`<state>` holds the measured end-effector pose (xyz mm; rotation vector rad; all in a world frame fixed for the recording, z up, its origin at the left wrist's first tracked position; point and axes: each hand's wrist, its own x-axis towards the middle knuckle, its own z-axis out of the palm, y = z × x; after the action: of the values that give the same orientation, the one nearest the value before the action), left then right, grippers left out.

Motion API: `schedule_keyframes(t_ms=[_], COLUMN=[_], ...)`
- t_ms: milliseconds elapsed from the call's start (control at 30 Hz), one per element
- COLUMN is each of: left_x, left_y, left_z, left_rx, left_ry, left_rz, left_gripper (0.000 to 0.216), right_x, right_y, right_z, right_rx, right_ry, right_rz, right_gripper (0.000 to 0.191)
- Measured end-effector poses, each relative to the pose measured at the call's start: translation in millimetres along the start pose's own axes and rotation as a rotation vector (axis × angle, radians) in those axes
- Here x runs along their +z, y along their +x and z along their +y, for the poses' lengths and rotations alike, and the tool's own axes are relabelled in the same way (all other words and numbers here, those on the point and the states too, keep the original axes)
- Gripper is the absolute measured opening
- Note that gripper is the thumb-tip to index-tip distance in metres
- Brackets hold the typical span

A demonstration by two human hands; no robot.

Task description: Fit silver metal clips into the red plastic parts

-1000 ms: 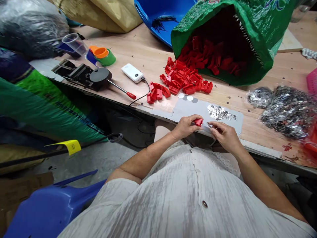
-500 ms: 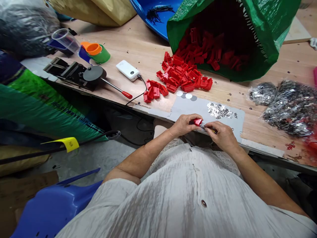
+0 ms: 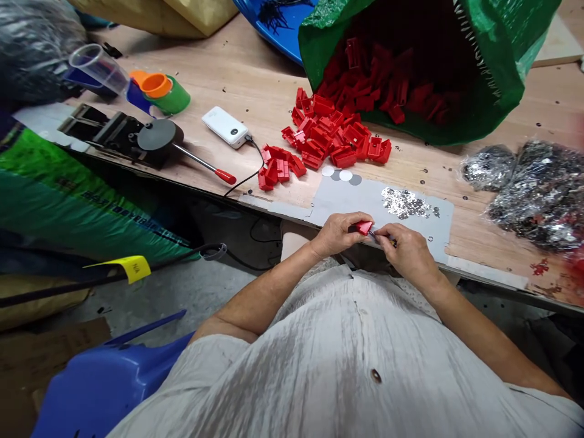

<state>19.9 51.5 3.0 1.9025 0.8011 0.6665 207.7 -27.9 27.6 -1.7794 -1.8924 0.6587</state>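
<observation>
Near the table's front edge my left hand (image 3: pixel 340 233) is closed on a small red plastic part (image 3: pixel 364 227). My right hand (image 3: pixel 405 246) pinches a thin tool with a metal shaft, its handle (image 3: pixel 393 242) mostly hidden by my fingers. The tip of this screwdriver-like tool meets the red part. Under and beyond my hands lies a grey mat (image 3: pixel 360 198), bearing a heap of small shiny metal pieces (image 3: pixel 404 202) and a few round discs (image 3: pixel 345 176). Behind the mat is a pile of red plastic parts (image 3: pixel 326 137).
A green sack (image 3: pixel 497 115) spills red parts at the back. To the left are a white power bank (image 3: pixel 227 126) with a cable, a hand-lever tool (image 3: pixel 157 135) and cups (image 3: pixel 171 97). Plastic bags of metal pieces (image 3: pixel 541 194) lie right. A blue chair (image 3: pixel 100 383) stands at lower left.
The view has shifted slightly, so the table items on the left sit further left. My hands keep nearly the same pose, with the tool still against the red part.
</observation>
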Motion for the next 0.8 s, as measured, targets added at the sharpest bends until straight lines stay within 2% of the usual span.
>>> schedule_keyframes(t_ms=[267,467,800], left_x=[0,-1,5], left_y=[1,2,-2], left_z=[-3,-1,-1], left_rx=[0.013,0.003,0.006], left_ry=[-0.008,-0.038,-0.002], left_rz=[0.013,-0.026,0.049], left_gripper=[0.032,0.030,0.029], right_x=[-11,-13,-9], right_y=[3,1,4], right_z=[8,6,-1], right_rx=[0.030,0.017,0.075], right_ry=[0.166,0.125,0.089], right_rz=[-0.071,-0.085,-0.073], right_gripper=[0.015,0.014,0.014])
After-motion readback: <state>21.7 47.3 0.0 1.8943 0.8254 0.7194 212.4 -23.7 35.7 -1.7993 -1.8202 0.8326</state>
